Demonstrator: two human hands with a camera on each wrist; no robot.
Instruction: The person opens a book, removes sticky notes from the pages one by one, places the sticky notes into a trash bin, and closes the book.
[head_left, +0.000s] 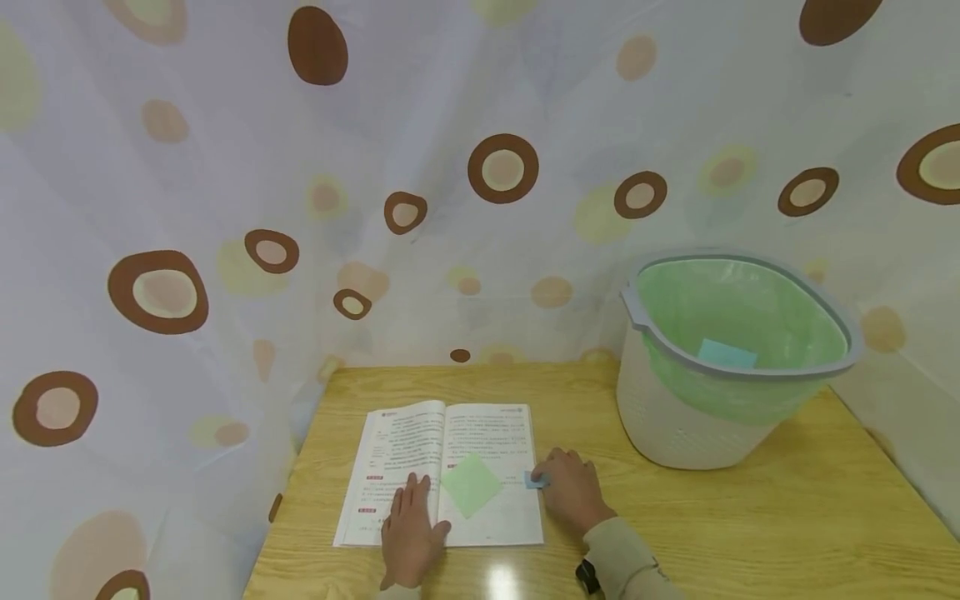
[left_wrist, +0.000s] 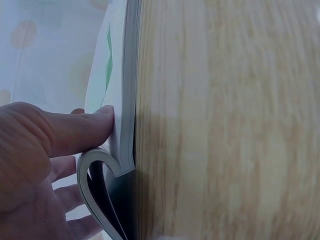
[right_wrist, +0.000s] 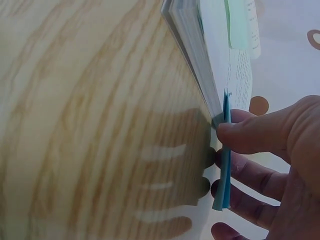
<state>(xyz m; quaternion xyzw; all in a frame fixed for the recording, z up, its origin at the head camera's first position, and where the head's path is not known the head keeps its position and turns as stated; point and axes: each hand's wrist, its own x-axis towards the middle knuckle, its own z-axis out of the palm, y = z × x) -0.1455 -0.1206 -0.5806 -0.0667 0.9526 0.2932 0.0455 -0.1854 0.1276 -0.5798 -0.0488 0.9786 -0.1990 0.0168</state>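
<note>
An open book (head_left: 375, 467) with printed pages lies on the wooden table. My left hand (head_left: 410, 533) rests on its left page, fingers spread, thumb near the spine; in the left wrist view the thumb (left_wrist: 82, 131) presses the page beside the curved fold. A pale green square of paper (head_left: 471, 485) lies turned like a diamond on the right page. At the book's right edge my right hand (head_left: 573, 490) pinches a folded blue paper (right_wrist: 225, 165) between thumb and fingers. Part of that blue paper (head_left: 534, 480) overlaps the page edge in the head view.
A white basket (head_left: 667, 417) with a grey rim and green liner stands at the back right of the table (head_left: 810, 508). A blue paper (head_left: 726, 354) is inside it. A spotted curtain (head_left: 435, 117) hangs behind and at the sides.
</note>
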